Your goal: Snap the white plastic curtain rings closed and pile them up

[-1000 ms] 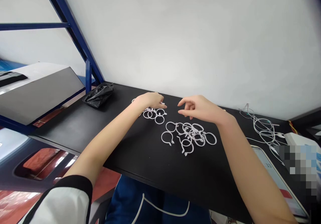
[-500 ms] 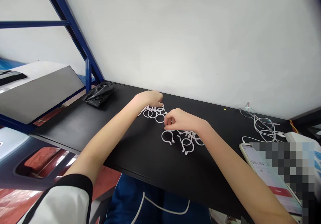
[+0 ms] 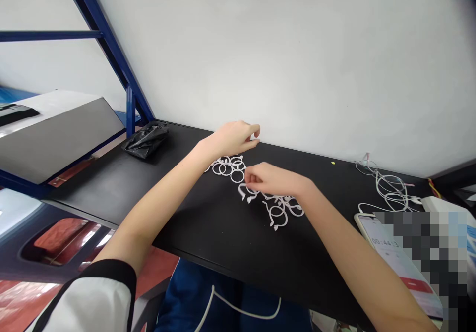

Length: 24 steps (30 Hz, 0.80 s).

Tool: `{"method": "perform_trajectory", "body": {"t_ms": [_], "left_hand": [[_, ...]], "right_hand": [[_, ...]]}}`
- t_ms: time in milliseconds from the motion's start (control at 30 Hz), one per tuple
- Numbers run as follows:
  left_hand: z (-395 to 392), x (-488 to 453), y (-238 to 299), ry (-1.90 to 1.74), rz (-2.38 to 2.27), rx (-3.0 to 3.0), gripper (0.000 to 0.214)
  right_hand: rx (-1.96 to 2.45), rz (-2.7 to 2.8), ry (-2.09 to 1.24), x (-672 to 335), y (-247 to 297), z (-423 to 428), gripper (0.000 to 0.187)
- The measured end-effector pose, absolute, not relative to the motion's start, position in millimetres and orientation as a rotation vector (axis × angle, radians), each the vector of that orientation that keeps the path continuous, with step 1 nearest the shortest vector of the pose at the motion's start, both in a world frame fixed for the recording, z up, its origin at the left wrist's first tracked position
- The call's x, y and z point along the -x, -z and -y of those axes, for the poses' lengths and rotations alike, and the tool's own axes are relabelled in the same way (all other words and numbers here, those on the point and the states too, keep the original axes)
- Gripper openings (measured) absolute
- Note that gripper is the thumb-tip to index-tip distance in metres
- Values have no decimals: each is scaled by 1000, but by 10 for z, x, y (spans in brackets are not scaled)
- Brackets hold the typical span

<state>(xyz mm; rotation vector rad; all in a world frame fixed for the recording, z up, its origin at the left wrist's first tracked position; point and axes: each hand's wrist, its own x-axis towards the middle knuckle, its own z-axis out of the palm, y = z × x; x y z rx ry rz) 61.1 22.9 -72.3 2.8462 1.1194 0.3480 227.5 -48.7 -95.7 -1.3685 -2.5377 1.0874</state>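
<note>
My left hand point(image 3: 240, 136) hovers above the back of the black table, thumb and forefinger apart with nothing visible between them. Below it lies a cluster of white plastic rings point(image 3: 225, 169), partly linked or overlapping. My right hand point(image 3: 269, 179) has its fingers pinched on a white plastic ring point(image 3: 242, 192), which hangs tilted beneath the fingertips with its clasp ends apart. Under and beside the right wrist, several more white rings point(image 3: 278, 216) lie in a loose group; the hand and forearm cover part of them.
A crumpled black plastic bag point(image 3: 147, 139) rests at the table's back left. On the right are a phone point(image 3: 401, 265) showing a timer, coiled white cables point(image 3: 394, 188) and a partly blurred white box point(image 3: 442, 204). A white wall point(image 3: 290, 64) stands behind the table point(image 3: 223, 243).
My left hand has risen and moved right, away from the ring cluster, its fingers spreading. The ring under my right hand, flat before, is now tilted up in its fingers.
</note>
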Motion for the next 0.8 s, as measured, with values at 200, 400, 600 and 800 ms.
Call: {"method": "perform_trajectory", "body": {"t_ms": [200, 400, 600, 800], "left_hand": [[16, -626, 548, -961, -719, -2750, 32], [243, -667, 490, -1383, -215, -2785, 66], [345, -745, 494, -1681, -328, -3045, 36], [385, -763, 488, -1655, -327, -3055, 30]], "right_hand": [[1294, 2209, -965, -2591, 565, 552, 8], [979, 1991, -1014, -2590, 308, 784, 10], [926, 1980, -1050, -2577, 270, 812, 16], [1004, 1996, -1005, -2587, 262, 815, 16]]}}
